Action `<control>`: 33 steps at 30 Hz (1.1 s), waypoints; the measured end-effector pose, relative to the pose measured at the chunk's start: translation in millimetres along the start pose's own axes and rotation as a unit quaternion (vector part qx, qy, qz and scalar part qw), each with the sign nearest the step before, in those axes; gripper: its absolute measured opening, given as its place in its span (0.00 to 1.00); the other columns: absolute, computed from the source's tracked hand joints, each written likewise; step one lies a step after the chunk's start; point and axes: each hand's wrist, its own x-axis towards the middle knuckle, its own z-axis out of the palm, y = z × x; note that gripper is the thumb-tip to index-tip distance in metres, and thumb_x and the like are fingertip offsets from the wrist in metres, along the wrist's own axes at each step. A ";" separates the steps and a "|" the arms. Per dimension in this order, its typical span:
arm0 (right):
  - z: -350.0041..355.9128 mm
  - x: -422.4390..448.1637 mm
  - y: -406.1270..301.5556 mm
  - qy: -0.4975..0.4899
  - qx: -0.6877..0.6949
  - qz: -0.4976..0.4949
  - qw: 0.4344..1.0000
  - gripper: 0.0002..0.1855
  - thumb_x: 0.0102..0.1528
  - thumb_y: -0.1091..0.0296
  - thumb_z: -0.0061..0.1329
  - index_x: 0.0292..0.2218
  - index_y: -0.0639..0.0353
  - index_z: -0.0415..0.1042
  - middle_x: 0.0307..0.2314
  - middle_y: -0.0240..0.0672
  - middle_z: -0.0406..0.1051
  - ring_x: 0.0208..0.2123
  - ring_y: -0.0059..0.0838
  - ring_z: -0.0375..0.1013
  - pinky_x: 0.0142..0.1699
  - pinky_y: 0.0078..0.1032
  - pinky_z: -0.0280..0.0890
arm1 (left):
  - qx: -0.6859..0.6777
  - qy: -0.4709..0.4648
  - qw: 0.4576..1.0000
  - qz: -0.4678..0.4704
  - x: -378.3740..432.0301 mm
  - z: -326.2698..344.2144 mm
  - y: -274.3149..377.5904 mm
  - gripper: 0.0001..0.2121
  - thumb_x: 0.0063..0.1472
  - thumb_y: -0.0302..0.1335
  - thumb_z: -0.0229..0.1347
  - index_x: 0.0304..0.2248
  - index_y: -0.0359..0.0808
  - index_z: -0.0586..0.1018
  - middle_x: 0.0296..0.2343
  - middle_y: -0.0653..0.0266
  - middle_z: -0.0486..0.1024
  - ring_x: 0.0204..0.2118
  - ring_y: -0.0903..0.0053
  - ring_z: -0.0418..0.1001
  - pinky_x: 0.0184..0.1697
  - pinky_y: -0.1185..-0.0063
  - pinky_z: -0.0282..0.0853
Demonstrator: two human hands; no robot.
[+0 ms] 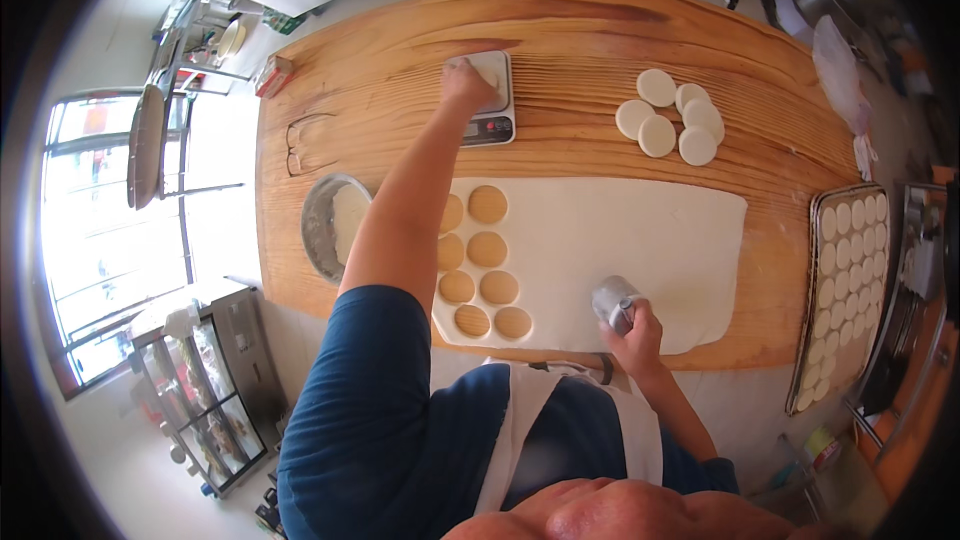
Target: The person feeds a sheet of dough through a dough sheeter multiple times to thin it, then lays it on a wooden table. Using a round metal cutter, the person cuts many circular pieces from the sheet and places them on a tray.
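Note:
My left hand (469,85) reaches across the wooden table to a digital kitchen scale (498,99). Pale dough (488,76) shows under and beside it on the scale's plate; whether my fingers grip it is hidden. My right hand (637,337) holds a metal cup (613,295) by its handle, above a rolled-out dough sheet (577,240). Two columns of round holes (488,249) are cut through the sheet's left part, with wood showing in them. Several dough discs (657,136) lie in a loose, partly overlapping group beyond the sheet on the right.
A metal bowl (319,229) with pale contents stands left of my left arm, near eyeglasses (295,146) and a small box (274,76). At the right end is a tray (838,367) with rows of dough discs. A plastic bag (836,79) hangs by the far right edge.

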 end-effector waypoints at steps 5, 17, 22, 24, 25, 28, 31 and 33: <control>2.6 -10.9 -8.8 0.043 -0.009 -0.034 0.998 0.21 0.39 0.65 0.57 0.32 0.62 0.62 0.21 0.41 0.67 0.23 0.39 0.69 0.30 0.30 0.65 | -0.167 -0.213 0.961 -0.054 -1.7 -14.2 16.5 0.25 0.44 0.45 0.61 0.35 0.31 0.75 0.29 0.56 0.75 0.35 0.70 0.74 0.37 0.78 0.69; 37.4 4.5 -43.3 0.003 0.003 0.017 1.000 0.22 0.39 0.64 0.58 0.31 0.62 0.62 0.22 0.37 0.65 0.22 0.30 0.66 0.29 0.27 0.63 | -0.315 -0.027 0.929 0.194 -206.9 16.1 -12.8 0.17 0.53 0.26 0.50 0.44 0.35 0.67 0.43 0.52 0.66 0.42 0.56 0.67 0.44 0.68 0.64; 64.9 71.6 -84.1 -0.003 0.056 -0.043 0.998 0.21 0.40 0.64 0.58 0.31 0.62 0.61 0.22 0.31 0.64 0.23 0.21 0.63 0.29 0.22 0.62 | -0.126 0.041 0.979 0.154 -321.5 53.7 -196.8 0.27 0.50 0.28 0.50 0.52 0.34 0.61 0.51 0.45 0.57 0.55 0.54 0.54 0.57 0.64 0.49; 78.5 103.7 -99.5 -0.016 0.007 -0.043 0.999 0.21 0.39 0.64 0.58 0.31 0.62 0.61 0.22 0.30 0.64 0.24 0.22 0.63 0.30 0.23 0.61 | -0.119 0.052 0.980 0.150 -338.7 52.3 -240.3 0.27 0.50 0.30 0.50 0.51 0.34 0.63 0.50 0.45 0.58 0.55 0.55 0.53 0.58 0.63 0.46; 86.9 118.8 -104.8 -0.018 -0.024 -0.049 0.998 0.22 0.38 0.63 0.59 0.31 0.62 0.61 0.22 0.31 0.64 0.24 0.24 0.64 0.30 0.24 0.62 | -0.108 0.050 0.980 0.160 -341.4 48.6 -250.3 0.26 0.50 0.31 0.49 0.51 0.34 0.63 0.50 0.46 0.58 0.55 0.55 0.53 0.58 0.63 0.46; 105.7 140.9 -115.0 -0.033 -0.118 -0.045 0.991 0.24 0.39 0.60 0.57 0.33 0.64 0.62 0.25 0.40 0.69 0.27 0.37 0.70 0.33 0.31 0.64 | -0.088 0.044 0.981 0.167 -350.6 39.3 -263.7 0.25 0.51 0.33 0.48 0.49 0.35 0.65 0.49 0.48 0.60 0.54 0.57 0.54 0.58 0.64 0.46; 115.0 152.4 -121.3 -0.030 -0.176 -0.036 0.983 0.24 0.39 0.59 0.56 0.33 0.64 0.61 0.26 0.41 0.69 0.28 0.40 0.70 0.35 0.33 0.64 | -0.085 0.049 0.982 0.161 -345.0 43.0 -268.5 0.23 0.51 0.31 0.48 0.48 0.35 0.66 0.47 0.52 0.62 0.53 0.59 0.57 0.58 0.65 0.48; 118.7 158.3 -121.6 -0.028 -0.205 -0.029 0.978 0.25 0.38 0.59 0.56 0.33 0.63 0.61 0.26 0.41 0.70 0.28 0.40 0.70 0.35 0.33 0.64 | -0.101 0.053 0.981 0.154 -345.9 44.2 -269.8 0.22 0.52 0.31 0.47 0.48 0.35 0.67 0.46 0.53 0.63 0.52 0.61 0.58 0.57 0.66 0.49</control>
